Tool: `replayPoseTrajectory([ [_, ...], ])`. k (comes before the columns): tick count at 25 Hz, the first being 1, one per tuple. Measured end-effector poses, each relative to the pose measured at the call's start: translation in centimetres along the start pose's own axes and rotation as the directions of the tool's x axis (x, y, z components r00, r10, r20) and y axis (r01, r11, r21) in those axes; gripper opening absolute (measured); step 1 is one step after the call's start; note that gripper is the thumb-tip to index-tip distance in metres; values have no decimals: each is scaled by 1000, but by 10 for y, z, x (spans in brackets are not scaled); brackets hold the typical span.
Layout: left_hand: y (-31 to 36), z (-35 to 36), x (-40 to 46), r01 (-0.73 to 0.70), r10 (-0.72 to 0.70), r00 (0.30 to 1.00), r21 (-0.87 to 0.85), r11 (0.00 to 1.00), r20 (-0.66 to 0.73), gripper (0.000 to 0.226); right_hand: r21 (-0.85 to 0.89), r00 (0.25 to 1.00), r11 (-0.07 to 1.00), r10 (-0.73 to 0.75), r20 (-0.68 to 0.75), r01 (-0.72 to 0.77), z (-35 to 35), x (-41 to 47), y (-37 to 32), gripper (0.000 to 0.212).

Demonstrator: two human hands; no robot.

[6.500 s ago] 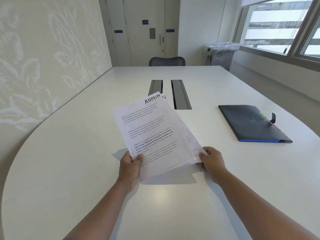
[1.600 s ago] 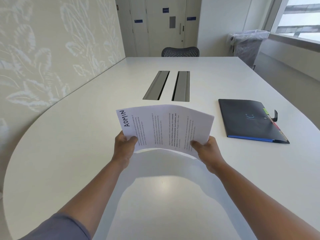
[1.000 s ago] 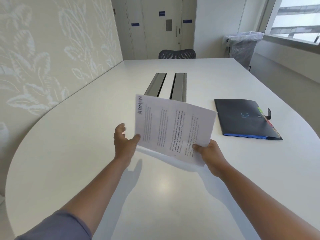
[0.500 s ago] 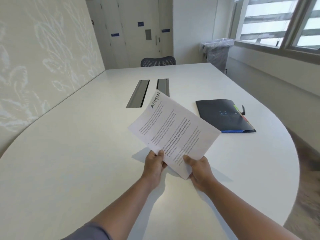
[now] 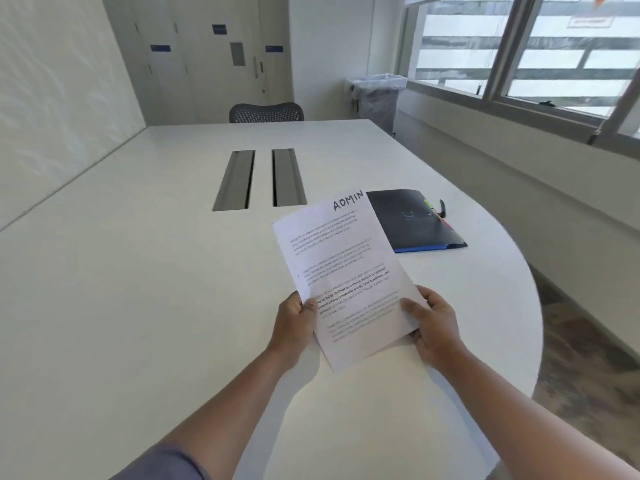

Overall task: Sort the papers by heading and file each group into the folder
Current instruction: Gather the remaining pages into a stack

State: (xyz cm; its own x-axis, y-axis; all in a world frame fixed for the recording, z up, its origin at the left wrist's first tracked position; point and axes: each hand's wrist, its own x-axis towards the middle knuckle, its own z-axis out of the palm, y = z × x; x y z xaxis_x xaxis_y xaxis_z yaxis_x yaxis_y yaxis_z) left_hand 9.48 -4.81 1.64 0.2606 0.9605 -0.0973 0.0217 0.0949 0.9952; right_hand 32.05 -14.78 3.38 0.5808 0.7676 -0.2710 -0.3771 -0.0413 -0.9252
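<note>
I hold a stack of white papers point(image 5: 341, 265) upright over the table, the top sheet headed "ADMIN" in handwriting. My left hand point(image 5: 296, 320) grips the stack's lower left edge with the thumb on the front. My right hand point(image 5: 431, 320) grips its lower right corner, thumb on the printed face. A dark closed folder point(image 5: 412, 221) with a blue edge and coloured tabs lies flat on the table just beyond the papers, to the right.
The white table point(image 5: 138, 289) has a rounded right edge and two grey cable slots point(image 5: 259, 178) in its middle. A mesh chair point(image 5: 266, 112) stands at the far end. A lined bin point(image 5: 379, 98) sits by the window wall.
The stack turned from lying sideways to standing portrait with the heading at the top. My left hand let go briefly, then took the lower left edge again. The papers moved right, toward the folder.
</note>
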Motion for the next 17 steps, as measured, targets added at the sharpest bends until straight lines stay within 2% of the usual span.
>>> replayPoseTrajectory([
  [3, -1, 6, 5, -19, 12, 995, 73, 997, 95, 18, -131, 997, 991, 39, 69, -29, -33, -2, -15, 22],
  [7, 3, 16, 22, 34, -68, 971, 148, 988, 229, 19, -243, 959, 964, 169, 228, -112, -62, 4, -32, 21],
  [11, 12, 54, 29, 77, -132, 931, 170, 982, 342, 20, -271, 962, 957, 163, 219, -100, -82, 23, -38, 20],
  [14, 16, 94, 40, 75, -116, 940, 137, 988, 322, 20, -284, 983, 958, 84, 164, -35, -104, 48, -47, 17],
  [17, 15, 144, 47, 32, -59, 975, 128, 991, 212, 17, -286, 989, 958, 25, 144, 17, -132, 80, -62, 17],
])
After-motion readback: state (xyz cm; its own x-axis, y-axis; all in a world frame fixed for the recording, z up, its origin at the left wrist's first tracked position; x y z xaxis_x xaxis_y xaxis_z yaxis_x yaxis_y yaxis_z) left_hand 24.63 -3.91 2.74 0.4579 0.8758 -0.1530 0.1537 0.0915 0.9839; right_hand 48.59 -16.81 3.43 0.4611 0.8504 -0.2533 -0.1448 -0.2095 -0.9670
